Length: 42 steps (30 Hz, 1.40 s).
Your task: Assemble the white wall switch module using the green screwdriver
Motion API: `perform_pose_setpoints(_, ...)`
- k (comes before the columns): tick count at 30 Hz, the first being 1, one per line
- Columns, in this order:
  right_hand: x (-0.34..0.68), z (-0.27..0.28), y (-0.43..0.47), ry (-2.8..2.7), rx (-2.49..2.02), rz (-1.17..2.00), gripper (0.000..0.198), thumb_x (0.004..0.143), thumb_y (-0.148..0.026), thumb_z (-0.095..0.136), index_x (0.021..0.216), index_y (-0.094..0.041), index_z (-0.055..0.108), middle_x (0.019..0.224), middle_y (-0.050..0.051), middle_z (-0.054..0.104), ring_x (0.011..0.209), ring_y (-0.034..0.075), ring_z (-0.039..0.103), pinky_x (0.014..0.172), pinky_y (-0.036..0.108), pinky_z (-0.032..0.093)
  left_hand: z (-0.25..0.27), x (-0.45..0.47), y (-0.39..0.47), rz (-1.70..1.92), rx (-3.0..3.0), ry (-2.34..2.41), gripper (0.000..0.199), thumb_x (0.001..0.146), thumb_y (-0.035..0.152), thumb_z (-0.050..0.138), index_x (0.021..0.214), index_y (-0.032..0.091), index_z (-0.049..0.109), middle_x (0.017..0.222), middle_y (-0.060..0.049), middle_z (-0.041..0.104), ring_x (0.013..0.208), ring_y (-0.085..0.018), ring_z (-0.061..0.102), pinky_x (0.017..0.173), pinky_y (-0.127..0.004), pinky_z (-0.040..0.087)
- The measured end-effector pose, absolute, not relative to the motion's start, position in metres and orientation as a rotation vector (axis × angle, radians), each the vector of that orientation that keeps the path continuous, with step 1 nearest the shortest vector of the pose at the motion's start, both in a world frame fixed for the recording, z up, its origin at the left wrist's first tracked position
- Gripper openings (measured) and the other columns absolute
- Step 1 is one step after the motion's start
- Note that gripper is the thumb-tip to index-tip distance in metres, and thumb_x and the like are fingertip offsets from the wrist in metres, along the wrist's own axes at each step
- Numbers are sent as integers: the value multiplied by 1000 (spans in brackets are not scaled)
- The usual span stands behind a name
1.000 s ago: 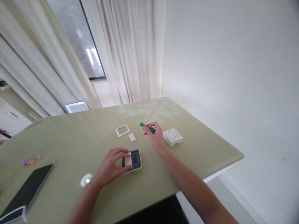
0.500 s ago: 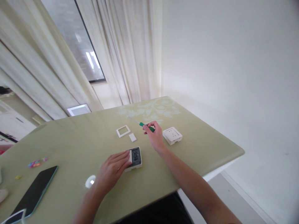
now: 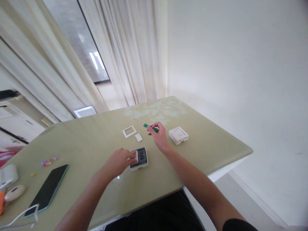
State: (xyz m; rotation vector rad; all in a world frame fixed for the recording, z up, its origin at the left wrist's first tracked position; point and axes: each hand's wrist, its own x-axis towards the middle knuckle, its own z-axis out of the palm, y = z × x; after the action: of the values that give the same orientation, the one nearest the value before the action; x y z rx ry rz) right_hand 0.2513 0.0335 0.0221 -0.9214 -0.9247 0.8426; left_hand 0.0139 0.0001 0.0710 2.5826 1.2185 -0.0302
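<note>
My right hand is closed round the green handle of a screwdriver; its thin shaft points up and to the left above the table. My left hand reaches over an opened wall socket whose dark inside shows. Its fingers are bent around a small white cover piece on the socket's left part, which they partly hide. Beyond the opened socket lie a white square frame and a small white rectangular piece. A second white socket, with its cover on, sits right of my right hand.
To the left, a dark phone lies near a white cable, a white rounded object and small colourful pieces. The pale green table has its right edge near a white wall. Curtains hang behind.
My left hand has gone from lying flatter over the opened socket to bent fingers at its white cover piece. My right hand still holds the screwdriver. The view has shifted slightly.
</note>
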Motion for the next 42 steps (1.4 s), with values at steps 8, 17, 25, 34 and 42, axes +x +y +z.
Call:
perform_pose_setpoints(8, 250, 21, 33, -944, -926, 845, 36, 83, -49, 85, 86, -25, 58, 86, 1, 74, 79, 20, 76, 65, 33, 68, 94, 40, 3, -284, 2628, 1301, 12, 84, 16, 86, 92, 26, 86, 106, -8, 86, 107, -33, 80, 91, -37, 55)
perform_pose_setpoints(17, 253, 26, 32, -903, -922, 850, 36, 83, -47, 85, 86, -25, 57, 88, 1, 74, 82, 20, 77, 66, 32, 69, 101, 36, 14, -269, 2580, 1242, 20, 78, 22, 92, 96, 27, 86, 110, -5, 83, 108, -31, 78, 93, -37, 55)
perform_pose_setpoints(25, 255, 24, 33, -839, -930, 852, 39, 83, -50, 87, 86, -25, 57, 88, 0, 72, 84, 20, 79, 66, 31, 68, 62, 43, 82, 37, 2482, 1256, 24, 109, 33, 65, 120, 19, 81, 123, -9, 82, 114, -27, 78, 105, -42, 60)
perform_pose_setpoints(34, 256, 25, 32, -794, -938, 876, 39, 82, -49, 88, 86, -24, 59, 90, 0, 72, 85, 20, 79, 65, 30, 67, 40, 48, 100, 333, 2416, 1210, 37, 94, 45, 78, 119, 19, 79, 121, -11, 81, 113, -31, 77, 101, -47, 63)
perform_pose_setpoints(42, 256, 34, 28, -763, -918, 900, 37, 82, -48, 88, 86, -24, 59, 93, 1, 73, 86, 20, 80, 66, 29, 67, 68, 20, 6, 357, 2407, 991, 39, 94, 47, 79, 130, 31, 80, 138, -6, 79, 127, -29, 73, 116, -43, 55)
